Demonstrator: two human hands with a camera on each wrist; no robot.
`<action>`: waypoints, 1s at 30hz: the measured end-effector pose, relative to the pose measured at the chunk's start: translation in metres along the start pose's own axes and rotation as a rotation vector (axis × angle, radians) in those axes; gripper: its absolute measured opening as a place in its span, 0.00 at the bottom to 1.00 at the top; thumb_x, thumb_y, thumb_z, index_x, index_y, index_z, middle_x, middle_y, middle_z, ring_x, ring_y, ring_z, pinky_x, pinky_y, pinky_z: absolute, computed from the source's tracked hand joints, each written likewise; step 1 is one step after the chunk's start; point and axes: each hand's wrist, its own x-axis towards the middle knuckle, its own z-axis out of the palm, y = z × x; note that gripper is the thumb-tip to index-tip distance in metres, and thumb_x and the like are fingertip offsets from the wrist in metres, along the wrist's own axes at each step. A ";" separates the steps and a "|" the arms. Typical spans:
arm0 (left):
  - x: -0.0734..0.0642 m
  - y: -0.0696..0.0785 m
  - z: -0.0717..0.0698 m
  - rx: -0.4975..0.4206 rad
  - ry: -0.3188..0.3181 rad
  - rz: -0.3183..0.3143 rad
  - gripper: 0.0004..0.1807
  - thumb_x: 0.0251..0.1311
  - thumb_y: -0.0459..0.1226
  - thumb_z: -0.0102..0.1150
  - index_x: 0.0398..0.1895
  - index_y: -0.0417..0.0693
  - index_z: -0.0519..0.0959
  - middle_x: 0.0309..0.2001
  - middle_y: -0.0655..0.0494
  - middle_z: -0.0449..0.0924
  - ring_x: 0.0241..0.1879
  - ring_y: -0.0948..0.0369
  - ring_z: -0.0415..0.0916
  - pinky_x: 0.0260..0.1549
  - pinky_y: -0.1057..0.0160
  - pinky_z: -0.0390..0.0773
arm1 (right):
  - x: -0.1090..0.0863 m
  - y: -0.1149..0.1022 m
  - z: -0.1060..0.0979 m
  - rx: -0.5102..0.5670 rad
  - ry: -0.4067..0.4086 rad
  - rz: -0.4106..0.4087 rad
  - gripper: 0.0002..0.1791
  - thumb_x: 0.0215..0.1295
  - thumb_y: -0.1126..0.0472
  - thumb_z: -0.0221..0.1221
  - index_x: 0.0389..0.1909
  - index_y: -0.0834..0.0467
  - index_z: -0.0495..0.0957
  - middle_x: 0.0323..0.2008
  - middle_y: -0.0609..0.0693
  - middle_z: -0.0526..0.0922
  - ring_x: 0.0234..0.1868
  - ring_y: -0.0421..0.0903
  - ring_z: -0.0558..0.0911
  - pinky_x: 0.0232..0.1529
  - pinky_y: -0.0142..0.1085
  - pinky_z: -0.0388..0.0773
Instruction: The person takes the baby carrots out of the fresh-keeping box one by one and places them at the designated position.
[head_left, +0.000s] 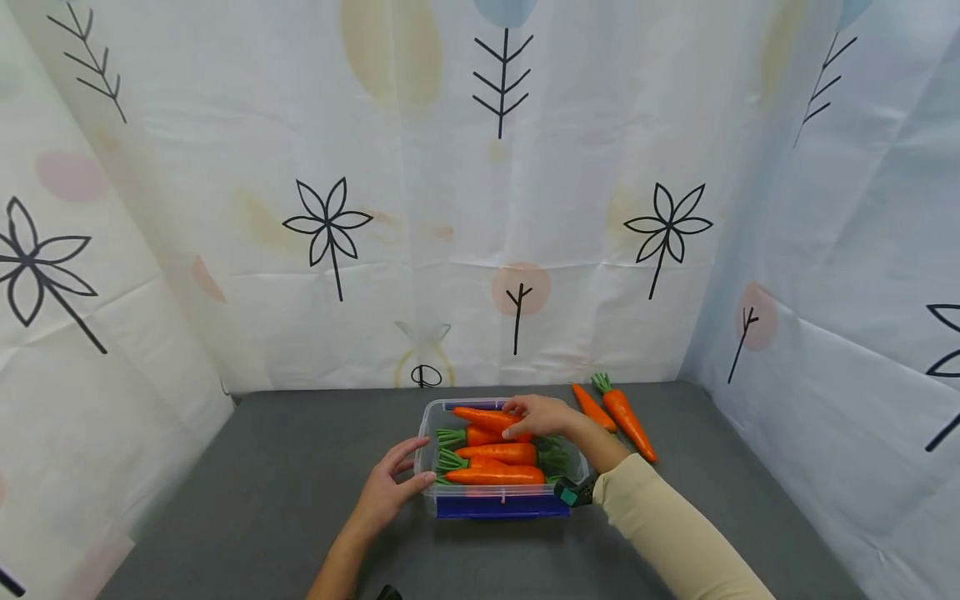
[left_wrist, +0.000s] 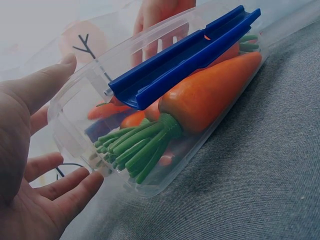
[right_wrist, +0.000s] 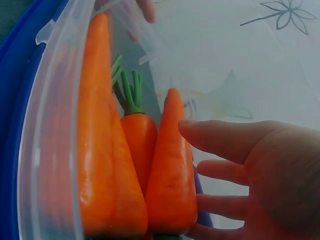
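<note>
A clear plastic box (head_left: 501,492) with blue latch flaps (left_wrist: 190,55) holds several orange carrots with green tops. At its left end is my left hand (head_left: 390,487), thumb and fingers spread around the corner, fingertips right at the wall. Over the box's back right part reaches my right hand (head_left: 543,414), its fingers extended. In the right wrist view, the thumb tip overlaps the edge of the rearmost carrot (right_wrist: 172,175), and the other fingertips are close to its side. The front carrot (head_left: 495,475) lies along the near wall, its leafy end showing large in the left wrist view.
Two more carrots lie on the grey table (head_left: 300,467) to the right of the box: a long one (head_left: 630,423) with a green top and another carrot (head_left: 592,407) partly behind my right forearm. A patterned white curtain (head_left: 450,208) hangs behind and at both sides.
</note>
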 end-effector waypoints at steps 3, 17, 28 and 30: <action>0.000 0.002 -0.001 -0.011 -0.010 0.000 0.27 0.57 0.32 0.68 0.62 0.42 0.75 0.65 0.38 0.65 0.57 0.35 0.69 0.46 0.47 0.78 | 0.002 -0.001 0.001 -0.035 -0.007 -0.005 0.30 0.61 0.56 0.66 0.63 0.59 0.72 0.58 0.61 0.74 0.60 0.60 0.72 0.57 0.52 0.70; 0.011 -0.031 0.003 0.018 0.023 -0.002 0.28 0.57 0.31 0.67 0.62 0.43 0.74 0.66 0.40 0.65 0.57 0.37 0.71 0.45 0.49 0.79 | 0.009 -0.002 0.005 -0.239 0.003 -0.029 0.25 0.54 0.68 0.69 0.54 0.56 0.78 0.51 0.56 0.80 0.52 0.55 0.77 0.47 0.45 0.76; 0.009 -0.027 -0.001 -0.026 0.003 0.008 0.28 0.56 0.35 0.69 0.62 0.50 0.76 0.66 0.45 0.66 0.57 0.42 0.72 0.45 0.52 0.79 | 0.006 0.000 0.002 -0.264 0.039 -0.010 0.24 0.52 0.66 0.71 0.52 0.52 0.80 0.49 0.55 0.81 0.51 0.55 0.78 0.47 0.47 0.76; 0.009 -0.028 -0.001 -0.025 0.001 0.009 0.28 0.56 0.35 0.69 0.62 0.50 0.76 0.66 0.45 0.66 0.57 0.42 0.72 0.45 0.51 0.79 | 0.005 0.001 0.002 -0.244 0.042 -0.016 0.24 0.54 0.64 0.71 0.53 0.52 0.79 0.49 0.55 0.81 0.52 0.55 0.78 0.49 0.48 0.76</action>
